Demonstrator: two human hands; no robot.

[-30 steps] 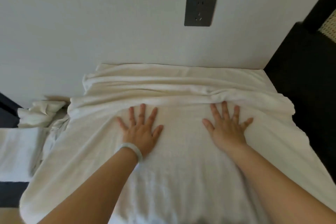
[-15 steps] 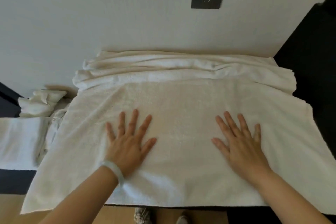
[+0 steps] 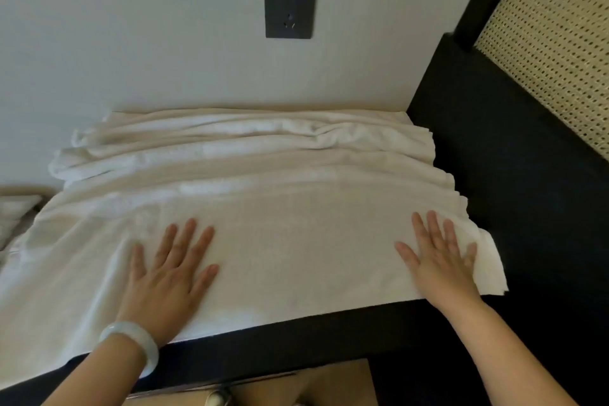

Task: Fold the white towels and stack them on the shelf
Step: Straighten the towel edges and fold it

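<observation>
Smoothing step in hand: left hand [image 3: 166, 277] and right hand [image 3: 438, 260] lie flat, fingers spread, pressing the white towel [image 3: 296, 231] onto the dark surface [image 3: 296, 336] below the wall outlet [image 3: 290, 7]. Long axis runs left-right along the wall; far edge bunched, possibly already doubled. Next likely needs gripping an edge to fold.

— Where is the towel [image 3: 280, 208] lying?
— It is lying spread over the tabletop [image 3: 313, 330], bunching in folds along the wall [image 3: 131, 43] behind it.
— And the hands?
— Both are resting flat on its near part: the left hand [image 3: 168, 277] toward the left, the right hand [image 3: 438, 260] by the right edge. An outlet [image 3: 290, 8] is sitting on the wall above, and more cloth [image 3: 16, 211] is lying off to the left.
</observation>
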